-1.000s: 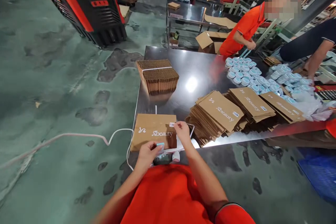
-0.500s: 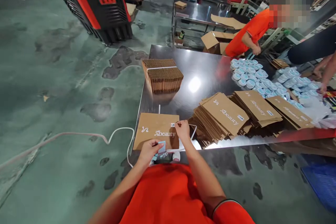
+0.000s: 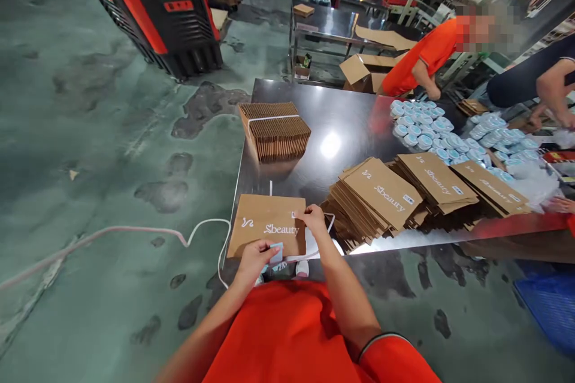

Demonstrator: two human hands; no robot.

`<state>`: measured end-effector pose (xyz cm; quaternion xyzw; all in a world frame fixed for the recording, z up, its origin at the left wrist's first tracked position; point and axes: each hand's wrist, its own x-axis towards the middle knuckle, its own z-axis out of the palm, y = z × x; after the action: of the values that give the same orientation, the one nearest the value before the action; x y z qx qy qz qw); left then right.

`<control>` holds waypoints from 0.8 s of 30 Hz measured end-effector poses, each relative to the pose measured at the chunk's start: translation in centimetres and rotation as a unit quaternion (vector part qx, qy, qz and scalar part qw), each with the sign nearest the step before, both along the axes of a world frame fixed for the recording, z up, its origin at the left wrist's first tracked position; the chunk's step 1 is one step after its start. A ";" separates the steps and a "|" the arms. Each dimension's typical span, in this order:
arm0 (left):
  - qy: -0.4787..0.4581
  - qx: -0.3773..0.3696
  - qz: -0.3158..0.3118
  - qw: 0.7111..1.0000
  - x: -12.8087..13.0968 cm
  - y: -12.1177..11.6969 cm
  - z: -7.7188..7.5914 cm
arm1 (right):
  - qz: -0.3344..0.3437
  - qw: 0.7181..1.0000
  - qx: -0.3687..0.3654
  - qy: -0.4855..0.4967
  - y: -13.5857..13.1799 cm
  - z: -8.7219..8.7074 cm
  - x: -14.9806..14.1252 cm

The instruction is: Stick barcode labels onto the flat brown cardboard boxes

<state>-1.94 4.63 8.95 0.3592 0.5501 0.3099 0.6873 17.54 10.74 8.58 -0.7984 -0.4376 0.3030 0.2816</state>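
In front of me a flat brown cardboard carton (image 3: 265, 209), printed with white lettering, lies at the table's near left corner. My right hand (image 3: 315, 221) is over its right edge, fingertips pinched at a small white label (image 3: 294, 214) lying against the cardboard; the fingers cover part of the label. Between the thumb and fingers of my left hand (image 3: 252, 260) is a small light-blue sheet (image 3: 277, 251), held over the carton's front edge. A white strap (image 3: 331, 224) shows at the carton's right side and passes beneath it.
Stacked flat cartons (image 3: 381, 191) with labels lean to the right on the steel table (image 3: 314, 96). Behind stands a strapped carton bundle (image 3: 278, 131). Round blue-and-white packs (image 3: 424, 128) cover the far right, near two co-workers. A blue crate (image 3: 548, 305) sits at lower right.
My right fingertips have shifted slightly left over the label, covering more of it. My left hand keeps the blue sheet in nearly the same place. At far right a co-worker's arms have moved.
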 end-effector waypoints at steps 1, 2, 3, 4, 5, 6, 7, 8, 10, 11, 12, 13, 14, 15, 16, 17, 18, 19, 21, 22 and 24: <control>-0.003 0.000 0.000 1.000 0.0 0.0 -0.1 | -0.006 1.000 0.012 0.021 0.0 -0.1 0.3; -0.006 0.000 0.001 1.000 0.0 0.0 -0.2 | -0.009 0.999 0.024 0.032 -0.2 -0.2 0.5; -0.009 0.000 0.003 1.000 0.1 0.0 -0.2 | -0.010 0.999 0.032 0.036 -0.5 -0.1 0.5; -0.012 0.000 0.005 1.000 0.1 0.0 -0.2 | -0.009 0.999 0.034 0.036 -1.0 0.0 0.4; -0.017 0.000 0.006 1.000 0.1 0.0 -0.1 | -0.006 0.999 0.035 0.029 -1.5 0.2 0.2; -0.021 -0.001 0.008 1.000 0.1 0.0 0.0 | -0.003 0.999 0.039 0.014 -2.1 0.5 -0.2; -0.023 -0.002 0.008 1.000 0.0 0.0 0.1 | 0.001 0.999 0.046 -0.010 -2.7 0.7 -0.7; -0.026 -0.004 0.009 1.000 0.0 0.0 0.2 | 0.005 0.998 0.057 -0.040 -3.3 0.9 -1.3; -0.044 -0.005 0.011 0.999 -0.2 0.0 0.5 | 0.008 0.992 0.090 -0.092 -4.3 1.4 -2.5; -0.057 -0.005 0.011 0.998 -0.2 0.0 0.7 | 0.002 0.989 0.106 -0.100 -4.6 1.6 -2.9; -0.071 -0.006 0.012 0.997 -0.3 -0.1 1.0 | -0.007 0.989 0.118 -0.092 -4.9 1.7 -3.3; -0.082 -0.006 0.011 0.997 -0.3 -0.2 1.3 | -0.013 0.990 0.128 -0.065 -5.1 1.8 -3.6; -0.087 -0.004 0.007 0.996 -0.4 -0.4 1.6 | -0.014 0.990 0.135 -0.021 -5.3 2.0 -3.7; -0.082 0.000 0.001 0.997 -0.4 -0.5 1.9 | -0.007 0.989 0.143 0.036 -5.5 2.1 -3.7; -0.075 0.005 -0.006 0.997 -0.5 -0.7 2.3 | 0.009 0.983 0.153 0.100 -5.5 2.3 -3.6; -0.064 0.016 -0.014 0.998 -0.5 -0.9 2.7 | 0.029 0.972 0.166 0.161 -5.5 2.6 -3.3; -0.055 0.025 -0.020 0.998 -0.6 -1.1 3.0 | 0.042 0.959 0.184 0.210 -5.4 3.1 -2.7; -0.049 0.034 -0.029 0.998 -0.8 -1.2 3.4 | 0.041 0.948 0.208 0.239 -5.2 3.7 -1.9; -0.022 0.063 -0.049 0.997 -1.0 -1.4 3.9 | -0.017 0.934 0.264 0.238 -4.8 5.6 1.1; -0.010 0.074 -0.059 0.995 -1.0 -1.4 4.1 | -0.070 0.930 0.291 0.214 -4.6 6.8 3.2; 0.002 0.081 -0.074 0.994 -0.8 -1.6 4.4 | -0.195 0.918 0.321 0.132 -4.6 9.3 8.3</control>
<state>-2.71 3.07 13.38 0.4541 0.4966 0.3007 0.6758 25.83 6.13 17.90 -0.6874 -0.3061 0.1882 0.6312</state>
